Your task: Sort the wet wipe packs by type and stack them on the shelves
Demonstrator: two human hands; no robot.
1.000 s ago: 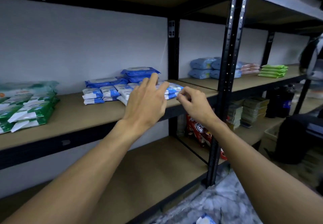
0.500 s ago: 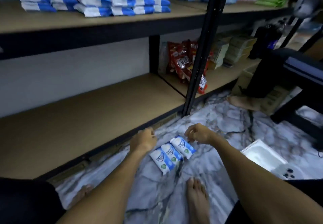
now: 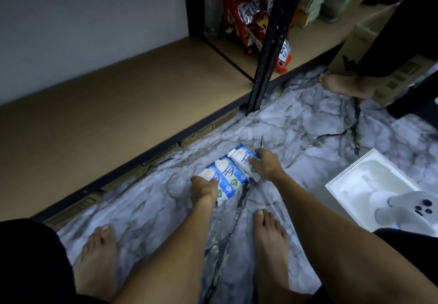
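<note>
Lying in a row on the marbled floor (image 3: 308, 126), three blue-and-white wet wipe packs (image 3: 228, 175) sit between both sets of fingers. The left hand (image 3: 205, 191) curls its fingers round the row's left end. The right hand (image 3: 266, 166) grips the right end. Beyond the fingers runs the bottom shelf (image 3: 118, 104).

Three wipe packs (image 3: 228, 173) side by side on the floor (image 3: 308, 126), before the bottom shelf (image 3: 118, 104).

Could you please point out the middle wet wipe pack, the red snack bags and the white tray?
middle wet wipe pack (image 3: 228, 177): head view, printed front.
red snack bags (image 3: 246, 11): head view, front bag's logo.
white tray (image 3: 369, 180): head view, bare inner floor.
</note>
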